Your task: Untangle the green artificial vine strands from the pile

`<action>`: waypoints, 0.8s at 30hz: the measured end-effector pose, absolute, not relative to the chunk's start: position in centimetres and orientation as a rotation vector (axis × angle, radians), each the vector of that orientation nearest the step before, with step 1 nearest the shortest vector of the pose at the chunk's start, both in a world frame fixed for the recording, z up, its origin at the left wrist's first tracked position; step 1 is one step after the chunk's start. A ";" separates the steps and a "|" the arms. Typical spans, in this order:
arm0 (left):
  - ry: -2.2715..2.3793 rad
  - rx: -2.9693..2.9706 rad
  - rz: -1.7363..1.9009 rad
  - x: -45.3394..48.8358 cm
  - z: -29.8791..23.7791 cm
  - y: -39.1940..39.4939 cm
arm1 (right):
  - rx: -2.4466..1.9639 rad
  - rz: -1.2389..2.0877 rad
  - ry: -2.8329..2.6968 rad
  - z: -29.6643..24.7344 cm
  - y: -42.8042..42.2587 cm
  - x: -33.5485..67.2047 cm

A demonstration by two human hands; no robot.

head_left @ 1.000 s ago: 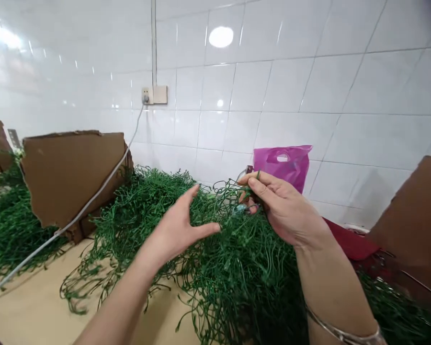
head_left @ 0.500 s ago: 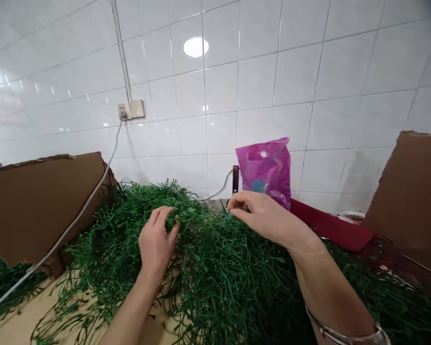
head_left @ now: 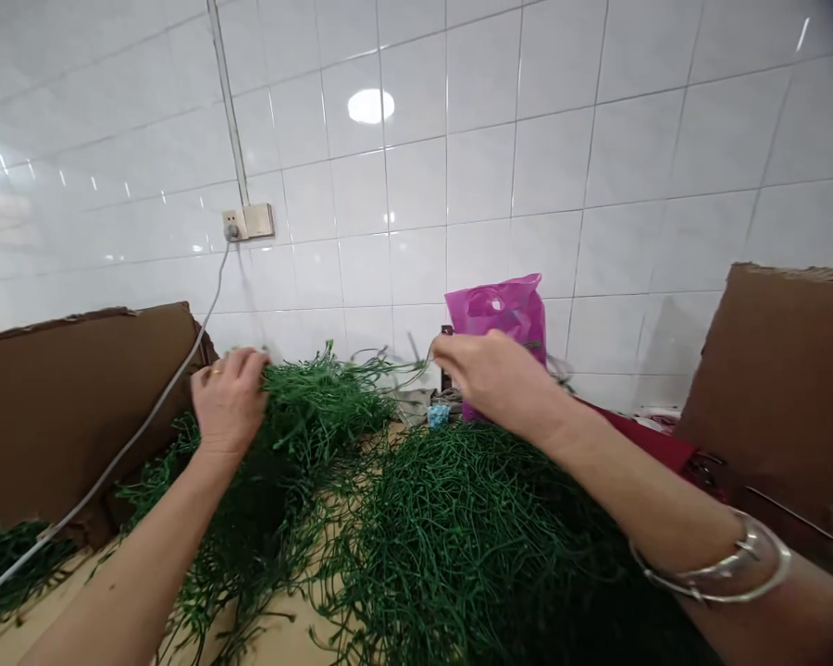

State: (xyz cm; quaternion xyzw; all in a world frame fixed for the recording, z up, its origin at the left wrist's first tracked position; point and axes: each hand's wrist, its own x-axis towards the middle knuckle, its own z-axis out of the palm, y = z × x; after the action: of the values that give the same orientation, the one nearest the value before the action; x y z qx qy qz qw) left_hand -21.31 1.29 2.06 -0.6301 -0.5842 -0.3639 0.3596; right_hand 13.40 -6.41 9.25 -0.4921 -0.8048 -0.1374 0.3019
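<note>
A big heap of green plastic strands (head_left: 458,527) covers the table in front of me. My left hand (head_left: 228,400) is closed on a thick bunch of green strands (head_left: 305,407), lifted and drawn off to the left of the heap. My right hand (head_left: 490,375) is pinched on a few thin strands (head_left: 395,363) that stretch between the two hands, just in front of a pink plastic bag (head_left: 500,319). A silver bangle (head_left: 728,564) sits on my right wrist.
Brown cardboard pieces lean at the left (head_left: 76,407) and right (head_left: 777,388). A grey cable (head_left: 173,388) runs down from a wall socket (head_left: 248,222) on the white tiled wall. A dark red cloth (head_left: 645,439) lies behind my right arm. A small blue item (head_left: 437,414) sits by the bag.
My left hand has gripped a bunch of strands and pulled it left and upward, splitting it from the heap. My right hand rose slightly, keeping its pinch.
</note>
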 end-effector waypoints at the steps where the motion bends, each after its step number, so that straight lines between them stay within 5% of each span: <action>1: -1.647 -1.572 -0.996 -22.5 1.5 1.1 | -1.337 -0.384 -2.097 9.3 -6.6 14.6; 8: -2.098 -1.961 -0.918 -28.9 -0.3 1.8 | -1.442 -0.309 -1.993 7.5 -7.5 19.6; 15: -2.028 -1.891 -0.719 -26.8 6.3 -3.1 | -1.421 -0.195 -1.736 7.7 -7.3 14.8; 18: -1.940 -1.927 -1.172 -21.8 6.8 -7.4 | -1.199 -0.207 -1.575 7.2 -8.4 11.6; 22: -2.311 -3.175 -1.675 -14.2 2.8 -9.3 | -0.819 -0.626 -1.822 3.0 -11.9 6.4; 24: -2.563 -3.292 -2.168 -11.9 0.0 -8.7 | -0.536 -0.866 -1.944 -0.4 -13.6 4.7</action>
State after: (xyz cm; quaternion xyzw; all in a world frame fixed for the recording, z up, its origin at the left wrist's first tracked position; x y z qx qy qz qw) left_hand -11.86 -8.70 0.00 -0.4978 -0.3875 -0.3278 -0.7032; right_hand 4.68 -13.64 -0.43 -0.2174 -0.7883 -0.3513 0.4559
